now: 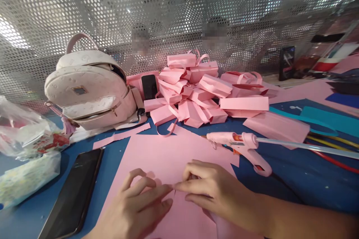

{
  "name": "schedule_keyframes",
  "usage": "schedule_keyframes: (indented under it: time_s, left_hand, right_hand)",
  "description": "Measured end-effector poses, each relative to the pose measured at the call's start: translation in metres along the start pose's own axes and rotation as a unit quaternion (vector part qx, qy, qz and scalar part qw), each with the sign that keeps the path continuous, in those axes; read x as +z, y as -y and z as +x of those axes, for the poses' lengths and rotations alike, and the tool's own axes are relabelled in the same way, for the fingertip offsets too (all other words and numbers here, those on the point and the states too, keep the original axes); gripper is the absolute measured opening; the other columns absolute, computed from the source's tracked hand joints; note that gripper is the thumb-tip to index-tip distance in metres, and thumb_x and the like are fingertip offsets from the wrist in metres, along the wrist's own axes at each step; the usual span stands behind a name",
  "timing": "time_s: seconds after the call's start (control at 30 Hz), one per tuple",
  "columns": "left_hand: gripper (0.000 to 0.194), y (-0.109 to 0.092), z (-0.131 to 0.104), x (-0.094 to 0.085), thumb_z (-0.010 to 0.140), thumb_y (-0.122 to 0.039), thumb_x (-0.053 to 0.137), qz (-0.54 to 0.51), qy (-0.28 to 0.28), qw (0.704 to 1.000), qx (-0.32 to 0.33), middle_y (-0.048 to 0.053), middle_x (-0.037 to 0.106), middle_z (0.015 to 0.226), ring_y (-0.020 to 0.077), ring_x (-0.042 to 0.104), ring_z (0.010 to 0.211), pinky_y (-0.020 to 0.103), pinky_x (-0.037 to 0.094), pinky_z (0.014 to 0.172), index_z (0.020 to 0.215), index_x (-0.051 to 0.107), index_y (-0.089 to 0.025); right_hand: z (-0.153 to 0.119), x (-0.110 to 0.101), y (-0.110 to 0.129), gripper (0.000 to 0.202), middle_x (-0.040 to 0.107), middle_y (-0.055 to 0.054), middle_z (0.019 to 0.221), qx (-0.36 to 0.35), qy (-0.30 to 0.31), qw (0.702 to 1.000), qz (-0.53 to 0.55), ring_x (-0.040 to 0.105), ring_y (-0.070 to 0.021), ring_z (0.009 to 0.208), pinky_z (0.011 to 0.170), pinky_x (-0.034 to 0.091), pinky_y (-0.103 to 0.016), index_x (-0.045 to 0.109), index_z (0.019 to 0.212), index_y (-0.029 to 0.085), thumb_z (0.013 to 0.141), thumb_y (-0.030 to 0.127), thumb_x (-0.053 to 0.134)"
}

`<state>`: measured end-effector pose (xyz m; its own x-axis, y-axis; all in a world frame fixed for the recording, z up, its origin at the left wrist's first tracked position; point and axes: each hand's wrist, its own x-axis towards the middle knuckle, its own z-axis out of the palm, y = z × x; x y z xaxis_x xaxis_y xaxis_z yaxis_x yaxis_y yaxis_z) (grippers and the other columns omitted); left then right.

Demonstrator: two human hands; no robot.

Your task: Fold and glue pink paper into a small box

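The bare left hand and right hand are touching the big, flat, pink paper sheet; I'm not able to tell if either grip is pinching it.

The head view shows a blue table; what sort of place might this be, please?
Probably a handicraft workspace: a pink glue gun with a glue stick, a heap of folded pink pieces and a large pink sheet suggest it.

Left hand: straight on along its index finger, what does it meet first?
Most likely the right hand: its fingers lie directly ahead of the left hand's index finger, over the pink paper. Whether they already touch is hard to tell.
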<state>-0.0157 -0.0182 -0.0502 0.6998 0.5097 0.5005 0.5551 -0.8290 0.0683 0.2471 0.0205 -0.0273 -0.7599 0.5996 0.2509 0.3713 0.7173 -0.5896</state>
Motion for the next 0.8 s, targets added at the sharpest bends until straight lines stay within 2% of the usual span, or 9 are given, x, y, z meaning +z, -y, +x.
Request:
schedule_keyframes:
  time_s: [0.1,0.2,0.33,0.43,0.5,0.63,0.7,0.8]
  left_hand:
    - [0.024,0.002,0.000,-0.001,0.096,-0.019,0.063,0.003,0.002,1.000,-0.005,0.001,0.075,0.116,0.0176,0.066,0.095,0.037,0.042,0.096,0.116,0.068,-0.031]
    - [0.027,-0.001,0.000,-0.004,0.096,-0.016,0.064,0.002,0.004,0.999,-0.033,0.001,0.075,0.114,0.0181,0.066,0.098,0.038,0.041,0.099,0.115,0.069,-0.034]
    - [0.026,-0.002,0.000,-0.003,0.094,-0.015,0.065,-0.003,-0.007,1.000,-0.029,0.001,0.075,0.112,0.0179,0.066,0.097,0.038,0.040,0.099,0.114,0.069,-0.032]
    - [0.019,-0.001,0.001,0.001,0.095,-0.023,0.067,-0.004,-0.042,0.999,-0.007,0.001,0.076,0.110,0.0167,0.065,0.094,0.037,0.040,0.098,0.113,0.070,-0.030]
    - [0.017,-0.002,0.003,0.003,0.095,-0.021,0.067,-0.008,-0.066,0.998,0.011,0.000,0.077,0.106,0.0152,0.064,0.091,0.036,0.039,0.097,0.111,0.070,-0.025]
    - [0.020,-0.005,0.009,0.000,0.102,-0.016,0.053,-0.007,-0.080,0.996,0.031,0.000,0.078,0.100,0.0149,0.062,0.088,0.036,0.036,0.099,0.110,0.072,-0.017]
    - [0.026,-0.007,0.011,-0.002,0.105,-0.015,0.047,0.003,-0.083,0.996,0.043,0.000,0.078,0.098,0.0150,0.061,0.088,0.035,0.036,0.099,0.110,0.072,-0.016]
    - [0.026,-0.009,0.011,-0.004,0.105,-0.013,0.046,0.015,-0.073,0.996,0.048,0.000,0.078,0.096,0.0147,0.062,0.086,0.035,0.036,0.099,0.110,0.071,-0.016]
  right_hand:
    - [-0.001,0.001,-0.001,0.026,0.062,-0.002,0.091,-0.013,0.001,1.000,-0.021,0.057,-0.0151,0.078,0.066,0.041,-0.026,0.074,0.116,0.027,0.095,0.017,0.065]
    - [-0.002,0.002,-0.001,0.022,0.061,-0.002,0.089,-0.025,-0.005,0.999,-0.038,0.057,-0.0149,0.078,0.065,0.040,-0.027,0.075,0.114,0.024,0.098,0.019,0.061]
    - [-0.002,0.002,0.001,0.021,0.061,-0.002,0.088,-0.033,-0.006,0.998,-0.052,0.056,-0.0146,0.077,0.064,0.039,-0.027,0.076,0.108,0.026,0.101,0.022,0.056]
    - [0.000,0.002,0.002,0.024,0.061,-0.001,0.087,-0.037,-0.012,0.997,-0.068,0.054,-0.0141,0.076,0.063,0.038,-0.028,0.076,0.105,0.026,0.103,0.024,0.052]
    - [0.000,0.002,0.003,0.026,0.060,-0.001,0.087,-0.045,-0.014,0.995,-0.084,0.053,-0.0138,0.075,0.063,0.038,-0.028,0.075,0.104,0.025,0.104,0.023,0.049]
    - [0.000,0.002,0.003,0.027,0.060,-0.001,0.085,-0.063,-0.025,0.992,-0.105,0.052,-0.0140,0.075,0.063,0.037,-0.028,0.075,0.101,0.023,0.104,0.020,0.048]
    - [-0.001,0.002,0.003,0.025,0.060,-0.001,0.085,-0.067,-0.029,0.991,-0.109,0.052,-0.0143,0.074,0.063,0.037,-0.028,0.075,0.103,0.024,0.102,0.018,0.051]
    - [-0.001,0.002,0.002,0.025,0.061,-0.002,0.086,-0.073,-0.023,0.990,-0.117,0.052,-0.0149,0.074,0.062,0.036,-0.028,0.074,0.107,0.023,0.099,0.013,0.053]
